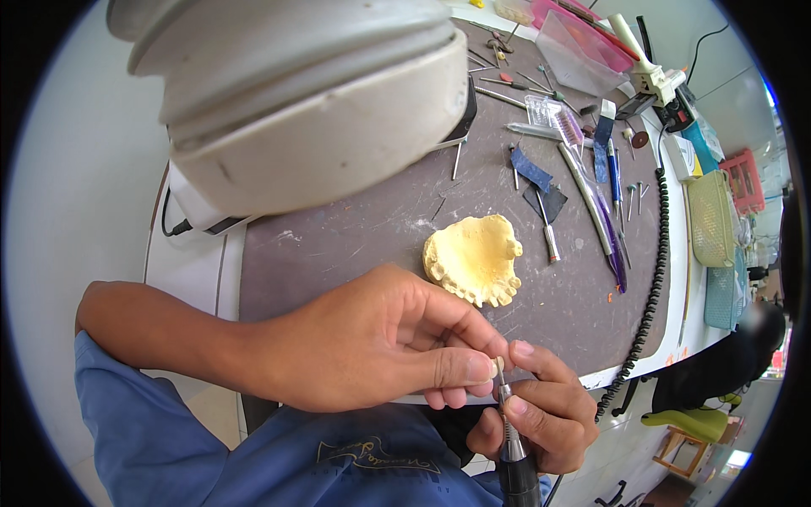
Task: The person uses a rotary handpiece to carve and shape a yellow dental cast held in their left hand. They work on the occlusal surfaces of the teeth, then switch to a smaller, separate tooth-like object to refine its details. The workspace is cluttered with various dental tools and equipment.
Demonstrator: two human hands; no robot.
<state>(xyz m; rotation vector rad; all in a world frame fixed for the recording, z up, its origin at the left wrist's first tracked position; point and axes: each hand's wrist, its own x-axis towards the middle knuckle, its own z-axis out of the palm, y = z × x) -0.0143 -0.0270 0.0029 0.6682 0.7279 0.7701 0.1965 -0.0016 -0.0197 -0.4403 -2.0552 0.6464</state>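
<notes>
My left hand (397, 346) pinches a tiny tooth-coloured piece, likely a dental crown (497, 365), between thumb and fingertips. Wrapped around a dental handpiece (516, 460) with a black body and metal nose, my right hand (545, 410) holds it nearly upright. The bur at its tip meets or almost meets the small piece; actual contact is too small to tell. Beyond my hands, a pale yellow plaster dental model (473, 258) lies on the brown work mat (338, 245), its row of teeth facing me.
A large pale suction hood (312, 110) hangs over the far left of the mat. Blue abrasive strips (530, 169), a silver pen-like tool (585, 196) and several burs lie at the right. A coiled black cord (646, 313) runs along the right edge. Baskets (714, 220) stand beyond; a person sits farther right.
</notes>
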